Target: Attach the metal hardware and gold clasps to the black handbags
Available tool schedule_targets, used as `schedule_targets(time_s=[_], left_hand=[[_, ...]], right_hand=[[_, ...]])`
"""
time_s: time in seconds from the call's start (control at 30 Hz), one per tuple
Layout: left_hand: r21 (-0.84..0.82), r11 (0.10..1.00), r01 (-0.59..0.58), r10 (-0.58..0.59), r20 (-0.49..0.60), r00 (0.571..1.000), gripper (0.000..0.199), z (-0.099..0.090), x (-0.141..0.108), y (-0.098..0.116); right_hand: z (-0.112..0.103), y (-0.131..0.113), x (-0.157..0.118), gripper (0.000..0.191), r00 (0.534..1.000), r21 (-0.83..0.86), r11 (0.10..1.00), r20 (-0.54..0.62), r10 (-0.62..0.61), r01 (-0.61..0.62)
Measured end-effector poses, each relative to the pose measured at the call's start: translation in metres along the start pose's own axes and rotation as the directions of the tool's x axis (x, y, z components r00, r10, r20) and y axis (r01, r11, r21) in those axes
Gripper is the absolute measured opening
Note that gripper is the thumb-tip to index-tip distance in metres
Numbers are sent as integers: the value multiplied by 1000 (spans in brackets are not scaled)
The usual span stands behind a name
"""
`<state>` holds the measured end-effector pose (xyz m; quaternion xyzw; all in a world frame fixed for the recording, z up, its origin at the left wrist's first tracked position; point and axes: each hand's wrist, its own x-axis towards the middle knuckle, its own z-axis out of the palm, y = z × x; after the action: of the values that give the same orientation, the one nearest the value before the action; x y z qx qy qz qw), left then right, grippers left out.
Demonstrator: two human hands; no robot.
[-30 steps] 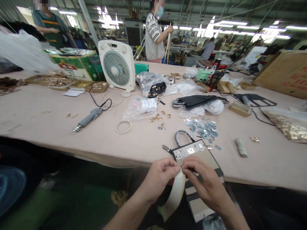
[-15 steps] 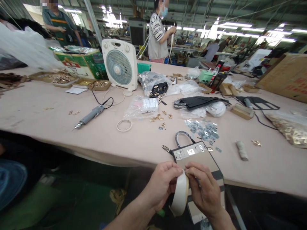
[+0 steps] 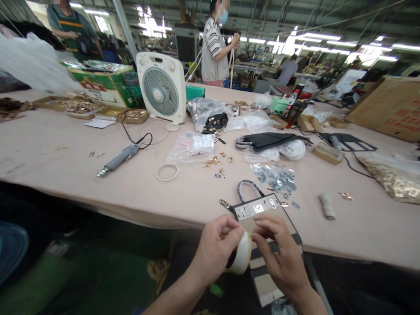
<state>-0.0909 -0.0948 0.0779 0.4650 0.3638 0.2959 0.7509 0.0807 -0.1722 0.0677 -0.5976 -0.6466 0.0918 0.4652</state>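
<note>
My left hand (image 3: 218,240) pinches a roll of white tape (image 3: 242,258) at its upper edge, thumb against fingers. Close by on the right, my right hand (image 3: 278,249) has its thumb and fingers apart, with the thumb tip beside the tape's edge. Whether that thumb touches the tape I cannot tell. Beneath both hands, a beige and black bag piece (image 3: 278,210) hangs over the table's front edge. It has a wrapped handle (image 3: 246,188), metal plates along its top and a strap with a gold-coloured clasp (image 3: 225,203). The hands hide part of it.
Past the bag piece lie flat metal plates (image 3: 278,177) and gold-coloured fittings (image 3: 215,161). Left of these are a tape ring (image 3: 167,172), an electric screwdriver (image 3: 118,162) and a fan (image 3: 162,87). A grey-green roll (image 3: 327,206) lies right. Across the table stands a person (image 3: 215,52).
The fingers of my right hand have come apart and drawn away from the tape. My left hand has shifted slightly left and up with the tape, which is turned differently.
</note>
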Motion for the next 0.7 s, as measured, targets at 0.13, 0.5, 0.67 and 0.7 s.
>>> schedule_targets(time_s=[0.13, 0.5, 0.67, 0.7], left_hand=[[51, 998, -19, 19, 12, 1000, 31, -3, 1, 0], [76, 997, 22, -21, -13, 1000, 30, 3, 1, 0], [-59, 997, 54, -58, -62, 996, 35, 7, 2, -5], [-83, 995, 58, -64, -73, 995, 35, 8, 3, -5]], right_hand=[[-6, 5, 1, 32, 996, -28, 999, 84, -41, 44], [-2, 9, -2, 29, 992, -111, 989, 87, -87, 96], [4, 4, -2, 25, 989, -175, 977, -58, -134, 122], [5, 3, -1, 26, 986, -190, 974, -86, -145, 127]])
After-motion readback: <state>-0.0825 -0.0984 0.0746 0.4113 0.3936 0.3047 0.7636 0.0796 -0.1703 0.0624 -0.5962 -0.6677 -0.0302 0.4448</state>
